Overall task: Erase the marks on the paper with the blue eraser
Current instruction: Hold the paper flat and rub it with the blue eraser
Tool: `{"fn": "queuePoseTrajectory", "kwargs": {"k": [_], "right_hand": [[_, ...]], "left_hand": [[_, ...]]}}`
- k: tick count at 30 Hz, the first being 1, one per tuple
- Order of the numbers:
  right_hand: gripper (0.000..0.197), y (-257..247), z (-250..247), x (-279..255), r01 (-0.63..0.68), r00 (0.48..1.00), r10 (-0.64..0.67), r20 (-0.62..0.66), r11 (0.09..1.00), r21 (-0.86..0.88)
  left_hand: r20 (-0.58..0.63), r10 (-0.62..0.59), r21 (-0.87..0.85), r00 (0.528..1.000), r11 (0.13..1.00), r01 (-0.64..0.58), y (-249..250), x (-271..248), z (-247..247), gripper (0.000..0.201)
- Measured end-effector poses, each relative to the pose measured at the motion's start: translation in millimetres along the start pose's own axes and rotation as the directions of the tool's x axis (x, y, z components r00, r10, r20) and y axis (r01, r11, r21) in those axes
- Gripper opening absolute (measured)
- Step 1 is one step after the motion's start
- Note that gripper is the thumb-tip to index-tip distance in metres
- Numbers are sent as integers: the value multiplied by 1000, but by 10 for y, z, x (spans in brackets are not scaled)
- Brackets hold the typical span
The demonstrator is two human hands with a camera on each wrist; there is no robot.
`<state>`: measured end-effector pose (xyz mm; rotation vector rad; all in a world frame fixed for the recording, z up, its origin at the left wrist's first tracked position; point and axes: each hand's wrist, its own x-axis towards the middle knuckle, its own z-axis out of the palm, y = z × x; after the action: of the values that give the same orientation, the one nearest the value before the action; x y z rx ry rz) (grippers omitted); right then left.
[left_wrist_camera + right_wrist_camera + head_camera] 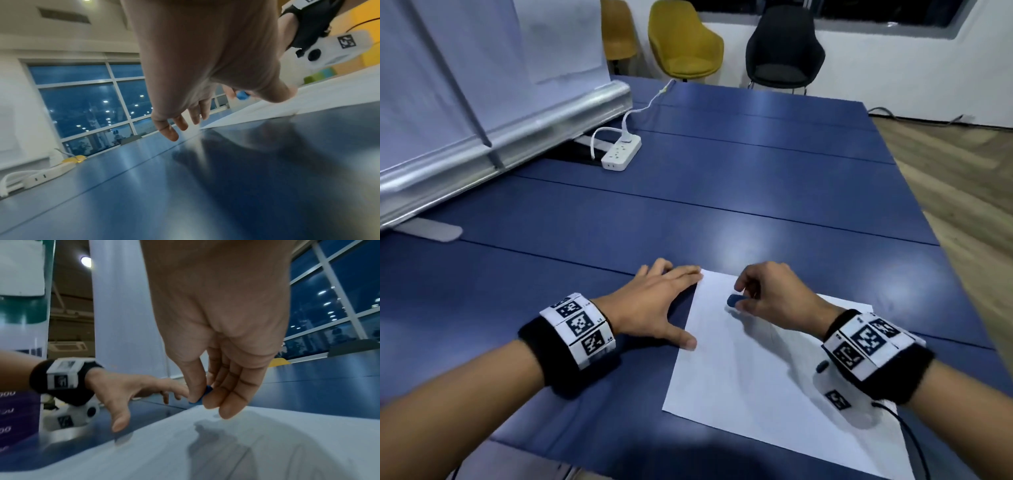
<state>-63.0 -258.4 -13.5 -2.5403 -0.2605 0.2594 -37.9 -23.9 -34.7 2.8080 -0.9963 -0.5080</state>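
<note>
Small blue rubber eraser [736, 300] is pinched by right hand [774, 298]; white paper sheet [756, 370], edge-pinned by spread left hand [654, 305], may be creased if rubbed hard

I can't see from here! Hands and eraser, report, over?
Right hand pinching eraser over paper. Left hand flat at paper's edge. Nothing blocking.

An office or meeting room. A long blue counter [756, 192] fills the centre of the frame, with a white power strip [620, 153] on it at upper left. Yellow chairs [681, 44] and a black chair [784, 48] stand along the top against a white wall, and large windows [82, 100] show in the wrist views.
</note>
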Motion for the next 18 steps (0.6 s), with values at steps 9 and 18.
{"fn": "queuePoseTrajectory", "kwargs": {"k": [9,18], "right_hand": [[12,-108,162,359,89,992,-81,97,993,-82],[12,-210,265,351,147,973,-130,192,986,-81]], "left_hand": [[204,-56,151,977,988,25,-42,18,-95,136],[229,-68,218,971,976,17,0,26,-129,139]]}}
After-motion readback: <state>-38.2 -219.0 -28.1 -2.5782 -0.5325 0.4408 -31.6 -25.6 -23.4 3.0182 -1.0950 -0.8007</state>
